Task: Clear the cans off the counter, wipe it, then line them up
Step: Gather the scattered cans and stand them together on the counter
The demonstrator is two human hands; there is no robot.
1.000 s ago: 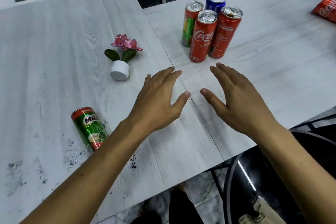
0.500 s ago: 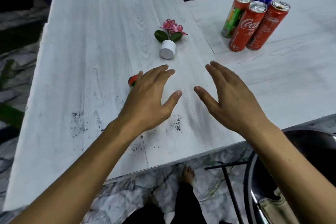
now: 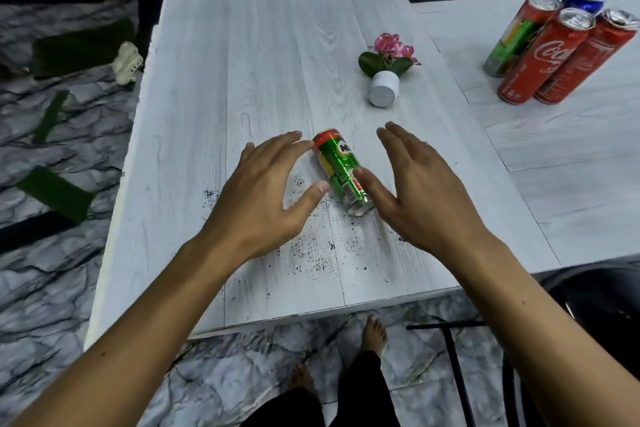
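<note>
One green can [image 3: 337,163] lying between left fingers [image 3: 277,146], right fingers [image 3: 401,142].

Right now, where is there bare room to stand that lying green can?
Bare: the wide counter stretch left of and beyond the flower pot, and the adjoining tabletop nearer than the four upright cans. Crowded: black grit around the green can, toward the near edge.
</note>
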